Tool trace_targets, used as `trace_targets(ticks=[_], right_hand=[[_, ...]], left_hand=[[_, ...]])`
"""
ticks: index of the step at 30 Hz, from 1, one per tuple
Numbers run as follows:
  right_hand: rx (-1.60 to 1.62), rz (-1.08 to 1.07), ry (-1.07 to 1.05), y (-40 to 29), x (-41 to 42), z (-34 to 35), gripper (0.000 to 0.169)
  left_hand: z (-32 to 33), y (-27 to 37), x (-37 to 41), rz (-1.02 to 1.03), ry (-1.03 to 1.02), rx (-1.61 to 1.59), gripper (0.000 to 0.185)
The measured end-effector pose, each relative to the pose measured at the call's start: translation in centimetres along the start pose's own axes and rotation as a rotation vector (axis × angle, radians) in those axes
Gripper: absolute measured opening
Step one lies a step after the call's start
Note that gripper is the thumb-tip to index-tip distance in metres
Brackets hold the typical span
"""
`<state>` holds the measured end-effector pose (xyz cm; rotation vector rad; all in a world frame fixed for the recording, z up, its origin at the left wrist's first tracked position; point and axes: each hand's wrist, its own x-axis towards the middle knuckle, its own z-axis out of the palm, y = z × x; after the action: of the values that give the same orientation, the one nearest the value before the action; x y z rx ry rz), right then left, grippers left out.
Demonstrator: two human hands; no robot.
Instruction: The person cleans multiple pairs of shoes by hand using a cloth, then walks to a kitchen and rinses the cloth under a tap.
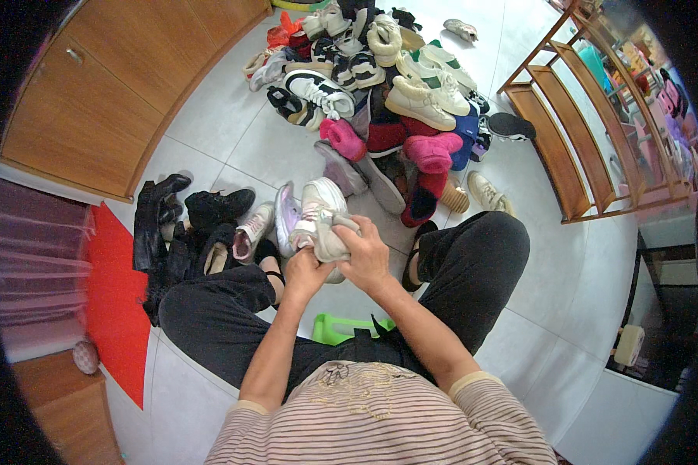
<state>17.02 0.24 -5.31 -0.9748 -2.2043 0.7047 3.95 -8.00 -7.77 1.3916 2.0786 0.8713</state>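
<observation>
Between my knees, my left hand (306, 272) grips the lower end of a white sneaker (324, 197). My right hand (363, 254) is closed on a greyish-white shoe (330, 239), held close against that sneaker. The fingers hide where the two meet. Just left of them, a lilac shoe (287, 216) stands on the floor beside a pale sneaker with a pink lining (252, 230). Farther left is a group of black footwear, with a tall black boot (146, 226) and a black shoe (220, 203). Straight ahead lies a large heap of mixed shoes (378, 99).
A wooden shoe rack (576, 128) rests on the tiled floor (549, 279) at right. Wooden cabinet doors (87, 99) stand at upper left, above a red mat (113, 302). A green plastic stool (334, 326) is beneath me. A cream sneaker (488, 192) lies near my right knee.
</observation>
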Motion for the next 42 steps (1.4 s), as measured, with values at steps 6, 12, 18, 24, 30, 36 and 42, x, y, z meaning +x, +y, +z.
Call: trace_targets(ticks=[6, 12, 18, 24, 30, 36, 42], right_hand=[[0.228, 0.505, 0.306, 7.1, 3.5, 0.3, 0.037], [0.549, 0.341, 0.057, 8.5, 4.7, -0.1, 0.054], [1.005, 0.604, 0.065, 6.0, 4.2, -0.6, 0.076], [1.179, 0.570, 0.251, 5.9, 3.7, 0.7, 0.064], [0.753, 0.507, 0.255, 6.1, 3.2, 1.7, 0.063], [0.837, 0.481, 0.212, 5.4, 3.2, 1.5, 0.060], [0.554, 0.326, 0.274, 5.8, 2.4, 2.1, 0.054]], left_hand=[[-0.2, 3.1, -1.3, 0.006, -0.149, 0.243, 0.030], [0.1, 3.0, -1.1, 0.178, -0.109, 0.282, 0.039], [0.0, 2.6, -1.2, 0.231, -0.105, 0.375, 0.024], [1.4, 1.8, -1.3, 0.157, -0.007, 0.294, 0.031], [0.3, 0.8, 0.0, -0.494, -0.217, -1.028, 0.045], [0.1, 2.1, 0.2, -0.744, -0.057, -2.010, 0.048], [1.2, 1.3, 1.4, -0.581, 0.289, -1.451, 0.032]])
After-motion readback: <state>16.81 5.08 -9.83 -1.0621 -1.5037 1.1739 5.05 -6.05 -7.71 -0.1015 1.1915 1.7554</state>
